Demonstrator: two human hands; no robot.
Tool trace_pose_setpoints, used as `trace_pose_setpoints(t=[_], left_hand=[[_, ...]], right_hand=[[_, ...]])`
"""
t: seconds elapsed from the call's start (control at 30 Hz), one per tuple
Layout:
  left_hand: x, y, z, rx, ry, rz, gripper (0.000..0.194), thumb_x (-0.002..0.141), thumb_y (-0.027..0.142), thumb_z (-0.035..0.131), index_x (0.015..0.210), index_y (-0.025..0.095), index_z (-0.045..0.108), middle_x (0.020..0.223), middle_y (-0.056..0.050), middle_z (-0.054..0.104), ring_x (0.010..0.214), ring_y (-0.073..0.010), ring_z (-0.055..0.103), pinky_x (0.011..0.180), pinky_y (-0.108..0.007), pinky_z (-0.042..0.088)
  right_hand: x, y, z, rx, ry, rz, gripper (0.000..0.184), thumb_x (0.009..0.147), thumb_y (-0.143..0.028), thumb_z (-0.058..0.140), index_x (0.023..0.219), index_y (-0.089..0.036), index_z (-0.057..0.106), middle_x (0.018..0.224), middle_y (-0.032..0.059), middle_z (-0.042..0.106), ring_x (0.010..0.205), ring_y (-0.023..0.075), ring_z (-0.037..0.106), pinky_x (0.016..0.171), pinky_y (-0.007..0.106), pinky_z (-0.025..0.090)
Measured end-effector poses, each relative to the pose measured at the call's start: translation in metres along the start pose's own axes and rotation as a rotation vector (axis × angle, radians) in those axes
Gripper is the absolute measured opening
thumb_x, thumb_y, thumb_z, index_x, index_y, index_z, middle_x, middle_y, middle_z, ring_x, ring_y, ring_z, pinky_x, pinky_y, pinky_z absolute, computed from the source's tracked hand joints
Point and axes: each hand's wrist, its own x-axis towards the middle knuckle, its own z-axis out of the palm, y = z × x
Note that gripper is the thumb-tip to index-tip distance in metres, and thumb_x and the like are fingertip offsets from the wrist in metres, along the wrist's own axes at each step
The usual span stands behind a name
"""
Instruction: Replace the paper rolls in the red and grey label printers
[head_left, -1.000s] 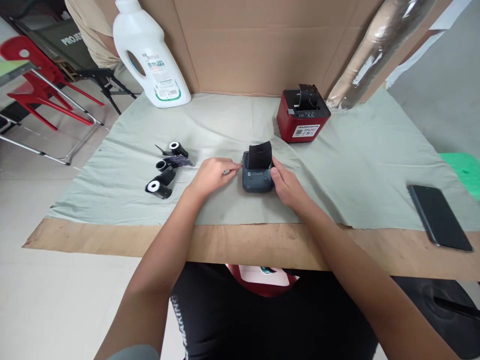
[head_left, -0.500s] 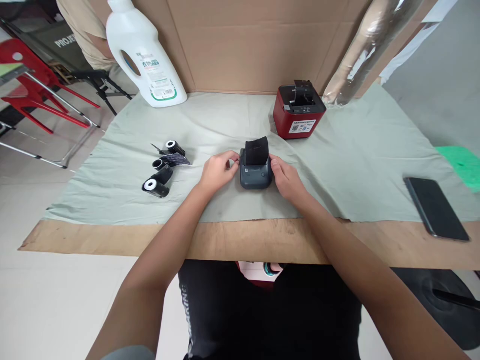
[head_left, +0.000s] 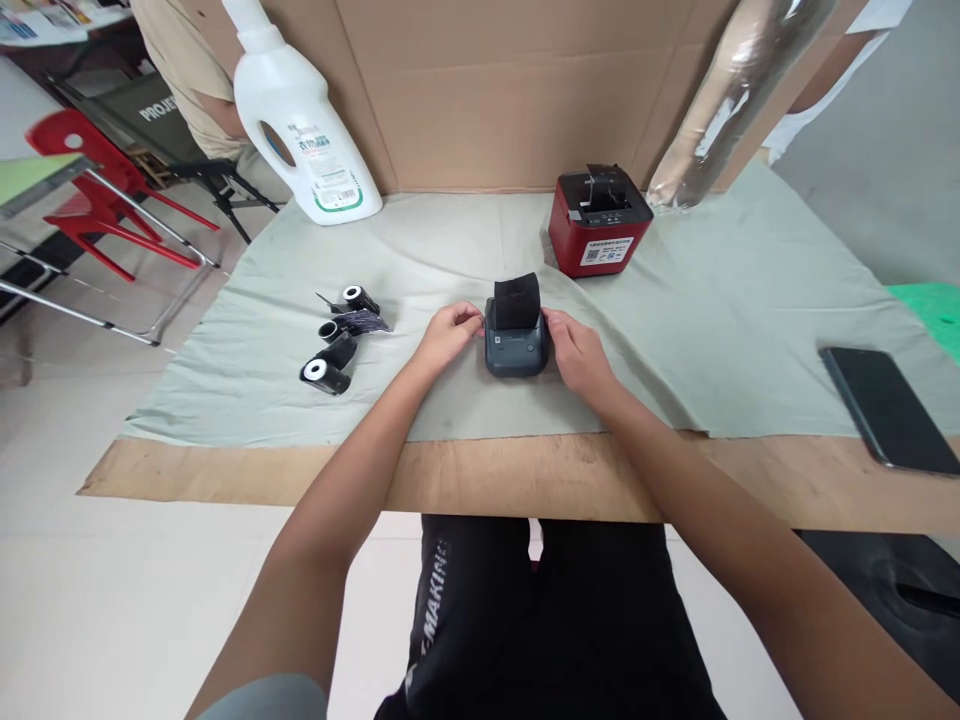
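A small dark blue-grey label printer (head_left: 516, 352) lies on the cloth in front of me, with a strip of black paper (head_left: 517, 303) curling up out of its top. At its left edge is my left hand (head_left: 452, 335), its fingers curled and thumb and fingertips against the side. My right hand (head_left: 576, 350) holds the opposite side, fingers along the edge. To the left, several black rolls (head_left: 327, 376) with white cores lie partly unwound. A red printer (head_left: 600, 225) with a black top and black paper in its slot stands behind, to the right.
A large white detergent bottle (head_left: 307, 130) leans at the back left against a cardboard wall (head_left: 510, 100). A clear-wrapped roll (head_left: 712, 110) stands back right. A black phone (head_left: 889, 408) lies at the right. Beyond the table's left side are a red chair (head_left: 97, 200) and a seated person (head_left: 187, 80).
The whole view has shifted slightly, with things at the left appearing further right. Both hands keep their places at the sides of the label printer, which stays where it was on the cloth.
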Motion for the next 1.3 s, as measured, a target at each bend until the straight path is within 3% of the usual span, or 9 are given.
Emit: trace_pose_setpoints(t=[0.17,0.47,1.03,1.3], left_hand=[[0.001,0.008,-0.001,-0.05,-0.022,-0.071,0.011,0.071,0.009,0.059,0.073,0.019,0.063,0.067,0.001,0.066,0.068,-0.0146,0.059,0.069,-0.028,0.042],[-0.001,0.02,-0.004,-0.047,-0.04,-0.134,0.009,0.069,0.011,0.061,0.065,0.018,0.065,0.067,0.0,0.065,0.065,-0.0133,0.055,0.067,-0.028,0.041],[0.002,0.019,-0.002,-0.001,-0.046,-0.111,0.019,0.071,0.005,0.063,0.059,0.019,0.06,0.061,0.001,0.062,0.063,-0.0136,0.054,0.071,-0.03,0.044],[0.002,0.018,-0.002,-0.005,-0.05,-0.119,0.02,0.072,0.004,0.063,0.059,0.019,0.06,0.061,0.001,0.063,0.063,-0.0131,0.053,0.071,-0.03,0.043]], right_hand=[[0.001,0.001,0.0,0.013,0.009,0.007,0.067,0.11,-0.069,0.033,0.127,-0.023,0.079,0.122,0.0116,0.082,0.118,0.0324,0.074,0.102,0.045,0.054],[0.0,-0.001,0.002,0.005,0.008,0.018,0.063,0.111,-0.064,0.033,0.12,-0.022,0.078,0.101,0.0094,0.081,0.105,0.0294,0.073,0.098,0.041,0.051],[0.0,-0.001,0.003,-0.031,0.022,0.024,0.071,0.108,-0.075,0.027,0.107,-0.025,0.077,0.096,0.0092,0.078,0.106,0.0309,0.072,0.095,0.043,0.053],[0.001,-0.002,0.002,-0.028,0.015,0.023,0.065,0.11,-0.069,0.029,0.111,-0.023,0.076,0.099,0.0098,0.079,0.104,0.0304,0.072,0.095,0.042,0.051]])
